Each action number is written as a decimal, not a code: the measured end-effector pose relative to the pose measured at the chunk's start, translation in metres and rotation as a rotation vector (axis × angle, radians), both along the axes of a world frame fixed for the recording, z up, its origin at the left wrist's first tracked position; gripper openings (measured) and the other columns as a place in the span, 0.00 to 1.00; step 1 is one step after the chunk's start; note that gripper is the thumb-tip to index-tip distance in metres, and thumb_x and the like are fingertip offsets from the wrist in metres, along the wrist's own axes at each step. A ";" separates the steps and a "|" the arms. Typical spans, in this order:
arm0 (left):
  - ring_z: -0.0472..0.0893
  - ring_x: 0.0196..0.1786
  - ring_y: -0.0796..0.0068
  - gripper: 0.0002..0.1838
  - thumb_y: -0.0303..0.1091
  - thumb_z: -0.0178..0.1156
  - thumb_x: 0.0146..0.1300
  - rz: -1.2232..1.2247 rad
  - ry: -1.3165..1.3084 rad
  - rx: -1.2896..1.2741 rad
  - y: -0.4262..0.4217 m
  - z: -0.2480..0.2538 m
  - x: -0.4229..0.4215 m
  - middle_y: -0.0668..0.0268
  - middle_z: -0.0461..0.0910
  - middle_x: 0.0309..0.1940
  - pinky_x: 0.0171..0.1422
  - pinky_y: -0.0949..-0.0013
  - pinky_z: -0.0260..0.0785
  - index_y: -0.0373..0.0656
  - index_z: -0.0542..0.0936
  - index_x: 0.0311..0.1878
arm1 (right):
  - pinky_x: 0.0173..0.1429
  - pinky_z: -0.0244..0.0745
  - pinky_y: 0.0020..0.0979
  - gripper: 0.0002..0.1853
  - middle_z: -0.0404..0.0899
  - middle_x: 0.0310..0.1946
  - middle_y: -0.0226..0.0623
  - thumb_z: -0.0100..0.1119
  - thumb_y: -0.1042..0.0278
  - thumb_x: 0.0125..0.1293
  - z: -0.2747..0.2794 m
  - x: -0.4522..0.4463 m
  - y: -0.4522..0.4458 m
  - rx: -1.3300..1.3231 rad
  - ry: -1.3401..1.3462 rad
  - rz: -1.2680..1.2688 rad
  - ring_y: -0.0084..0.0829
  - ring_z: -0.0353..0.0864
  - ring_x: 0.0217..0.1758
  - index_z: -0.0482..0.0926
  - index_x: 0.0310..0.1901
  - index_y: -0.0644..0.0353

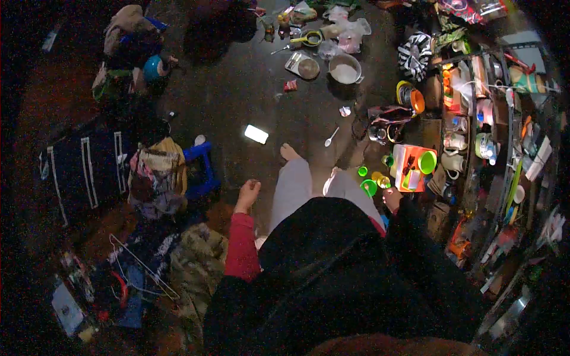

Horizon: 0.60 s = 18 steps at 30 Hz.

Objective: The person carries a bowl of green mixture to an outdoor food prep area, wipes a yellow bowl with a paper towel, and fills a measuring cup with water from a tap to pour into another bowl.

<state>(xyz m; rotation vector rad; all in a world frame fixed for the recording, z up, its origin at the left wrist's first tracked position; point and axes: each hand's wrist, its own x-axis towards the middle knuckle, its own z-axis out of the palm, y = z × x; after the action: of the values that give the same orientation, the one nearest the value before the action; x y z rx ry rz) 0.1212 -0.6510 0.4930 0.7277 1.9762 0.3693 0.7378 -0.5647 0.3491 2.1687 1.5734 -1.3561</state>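
Note:
My left hand [250, 193] hangs beside my left leg, its fingers curled in, with nothing visible in them. On the other side, my right hand [390, 199] is partly covered by a dark sleeve. Its fingers look loosely closed and no object shows in them. Close to it in view are a green cup [369, 188], a smaller green cup [362, 171] and a yellowish see-through item [383, 181]. An orange-red box [408, 155] with a green round dish [427, 161] stands just beyond.
On the dark floor ahead lie a bright white rectangular panel [256, 134], a white spoon [332, 137] and a metal pot [345, 69]. A cluttered shelf [472, 127] lines the right. Left are a blue plastic stool [200, 171], piled clothes [157, 178] and a wire hanger [142, 270].

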 end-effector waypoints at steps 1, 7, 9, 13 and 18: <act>0.76 0.47 0.59 0.20 0.43 0.56 0.57 -0.070 -0.003 -0.006 0.016 -0.003 -0.005 0.54 0.78 0.42 0.50 0.62 0.67 0.37 0.75 0.46 | 0.24 0.69 0.28 0.08 0.73 0.17 0.33 0.51 0.65 0.58 0.029 -0.035 0.007 -0.024 -0.084 -0.002 0.27 0.74 0.20 0.75 0.25 0.57; 0.77 0.44 0.58 0.21 0.44 0.54 0.58 -0.249 -0.039 -0.049 0.114 -0.002 -0.040 0.53 0.78 0.40 0.48 0.62 0.68 0.38 0.74 0.48 | 0.38 0.72 0.47 0.16 0.77 0.27 0.50 0.47 0.55 0.56 0.114 -0.195 0.051 0.159 -0.196 0.146 0.51 0.77 0.32 0.76 0.34 0.60; 0.77 0.44 0.58 0.21 0.44 0.54 0.58 -0.271 0.001 -0.003 0.140 -0.010 -0.049 0.53 0.78 0.39 0.48 0.62 0.68 0.39 0.74 0.48 | 0.38 0.72 0.46 0.16 0.78 0.28 0.51 0.47 0.55 0.56 0.117 -0.216 0.064 0.161 -0.161 0.135 0.51 0.77 0.32 0.76 0.34 0.60; 0.78 0.42 0.56 0.20 0.44 0.54 0.58 -0.300 0.032 0.016 0.199 -0.014 -0.060 0.54 0.78 0.38 0.46 0.61 0.68 0.39 0.74 0.47 | 0.38 0.73 0.44 0.16 0.78 0.30 0.50 0.48 0.55 0.55 0.124 -0.237 0.110 0.010 -0.029 0.010 0.47 0.78 0.32 0.76 0.35 0.60; 0.77 0.44 0.56 0.19 0.43 0.54 0.57 -0.511 0.059 -0.069 0.265 -0.023 -0.079 0.53 0.78 0.39 0.48 0.61 0.68 0.38 0.75 0.46 | 0.38 0.72 0.42 0.16 0.78 0.27 0.48 0.52 0.54 0.54 0.102 -0.252 0.177 0.153 -0.161 0.085 0.46 0.78 0.34 0.79 0.33 0.58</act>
<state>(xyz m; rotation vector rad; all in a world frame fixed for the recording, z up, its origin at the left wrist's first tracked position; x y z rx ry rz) 0.0418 -0.3864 0.4703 1.1688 1.7659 -0.0284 0.4856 -0.3877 0.4513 2.2044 1.7346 -1.0404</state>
